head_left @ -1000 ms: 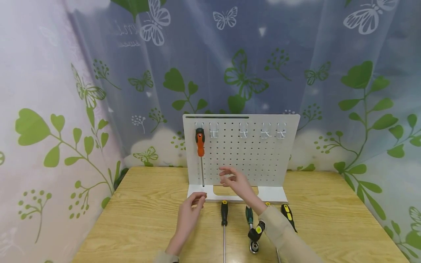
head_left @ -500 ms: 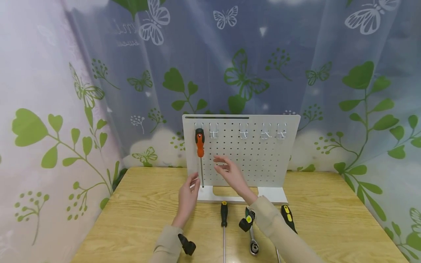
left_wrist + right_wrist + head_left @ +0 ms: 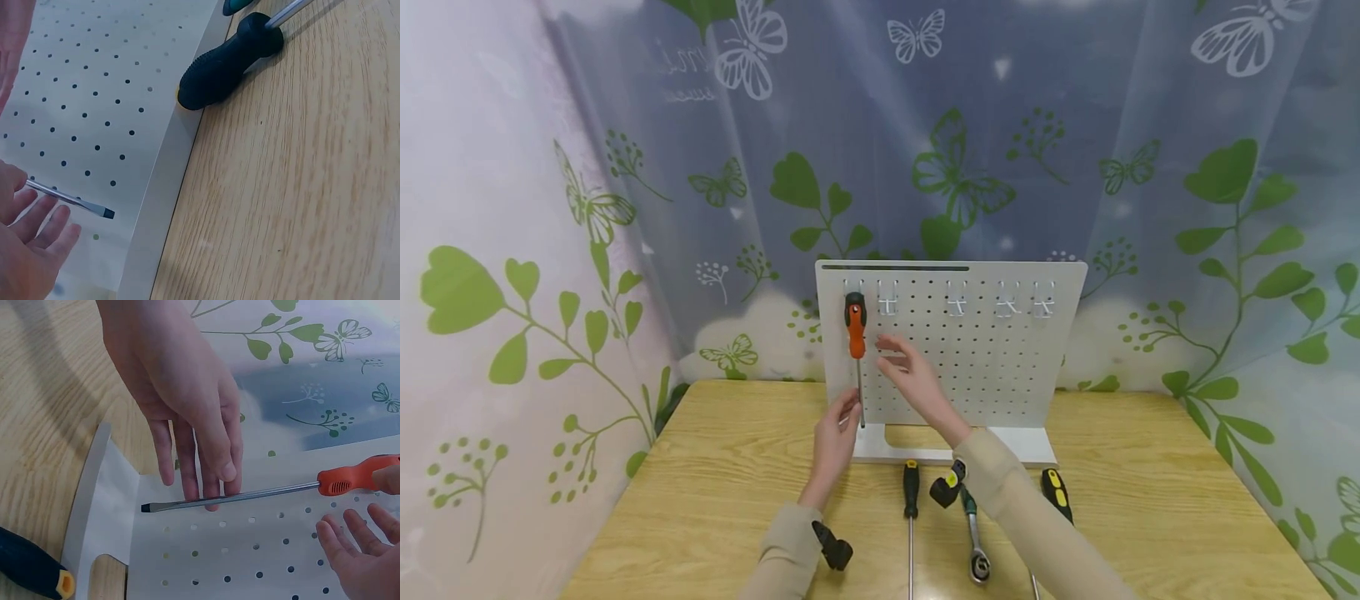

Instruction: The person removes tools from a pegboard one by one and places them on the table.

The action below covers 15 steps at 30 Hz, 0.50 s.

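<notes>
An orange-and-black flathead screwdriver (image 3: 856, 329) hangs tip-down at the left end of the white pegboard (image 3: 970, 358). My left hand (image 3: 835, 437) is at its lower shaft, several fingers extended behind the metal and the thumb just off it in the right wrist view. Beside the orange handle (image 3: 350, 478) is my right hand (image 3: 917, 383), its fingers loosely spread and apart from the handle; its thumb (image 3: 387, 479) overlaps the handle in the right wrist view. In the left wrist view the flat tip (image 3: 103, 212) sticks out past my left fingers (image 3: 59, 234).
Clear plastic hooks (image 3: 956, 300) line the board's top row. On the wooden table (image 3: 722, 467) before the board lie a black screwdriver (image 3: 911, 492), a green-handled ratchet (image 3: 976, 542) and a black-and-yellow handled tool (image 3: 1056, 492), partly hidden by my right sleeve (image 3: 1030, 517). A patterned curtain hangs behind.
My left hand has moved up from the board's base to the screwdriver's shaft. My right hand has moved left and up toward the handle. The screwdriver hangs in the same place.
</notes>
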Each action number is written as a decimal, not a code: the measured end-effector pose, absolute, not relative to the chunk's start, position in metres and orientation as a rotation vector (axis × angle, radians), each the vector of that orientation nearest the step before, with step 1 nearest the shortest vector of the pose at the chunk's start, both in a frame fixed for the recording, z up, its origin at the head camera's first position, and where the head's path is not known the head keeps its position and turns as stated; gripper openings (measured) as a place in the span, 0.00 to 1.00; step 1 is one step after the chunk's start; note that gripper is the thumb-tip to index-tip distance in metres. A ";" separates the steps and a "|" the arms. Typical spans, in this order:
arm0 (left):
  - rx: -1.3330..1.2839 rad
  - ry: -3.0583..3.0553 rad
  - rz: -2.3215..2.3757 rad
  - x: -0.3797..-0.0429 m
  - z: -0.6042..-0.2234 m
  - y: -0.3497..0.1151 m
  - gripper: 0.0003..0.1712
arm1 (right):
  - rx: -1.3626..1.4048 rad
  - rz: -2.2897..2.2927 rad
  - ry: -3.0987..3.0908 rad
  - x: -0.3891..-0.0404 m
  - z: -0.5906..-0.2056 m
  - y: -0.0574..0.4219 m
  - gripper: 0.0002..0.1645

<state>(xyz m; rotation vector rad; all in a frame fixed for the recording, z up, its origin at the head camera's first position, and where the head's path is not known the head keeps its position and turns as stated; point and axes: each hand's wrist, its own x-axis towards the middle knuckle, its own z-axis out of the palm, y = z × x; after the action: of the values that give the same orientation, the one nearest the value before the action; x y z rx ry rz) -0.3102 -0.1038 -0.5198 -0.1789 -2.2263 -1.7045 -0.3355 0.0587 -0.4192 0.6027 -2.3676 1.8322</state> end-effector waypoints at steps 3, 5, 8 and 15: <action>-0.174 -2.208 -1.708 -0.309 -0.520 -0.103 0.18 | 0.593 1.821 -2.377 -0.339 -0.415 0.054 0.29; -0.162 -2.197 -1.705 -0.308 -0.520 -0.102 0.17 | 0.603 1.831 -2.362 -0.341 -0.413 0.051 0.30; -0.135 -2.176 -1.705 -0.305 -0.518 -0.101 0.15 | 0.624 1.848 -2.341 -0.345 -0.410 0.047 0.31; -0.112 -2.092 -1.771 -0.289 -0.499 -0.094 0.10 | 0.602 1.872 -2.322 -0.349 -0.401 0.036 0.30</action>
<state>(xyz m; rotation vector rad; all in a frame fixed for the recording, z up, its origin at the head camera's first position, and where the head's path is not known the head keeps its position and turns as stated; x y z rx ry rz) -0.2892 -0.0936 -0.4990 -0.1117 -2.0918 -1.7708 -0.3486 0.0356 -0.4011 0.6017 -2.3218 1.8720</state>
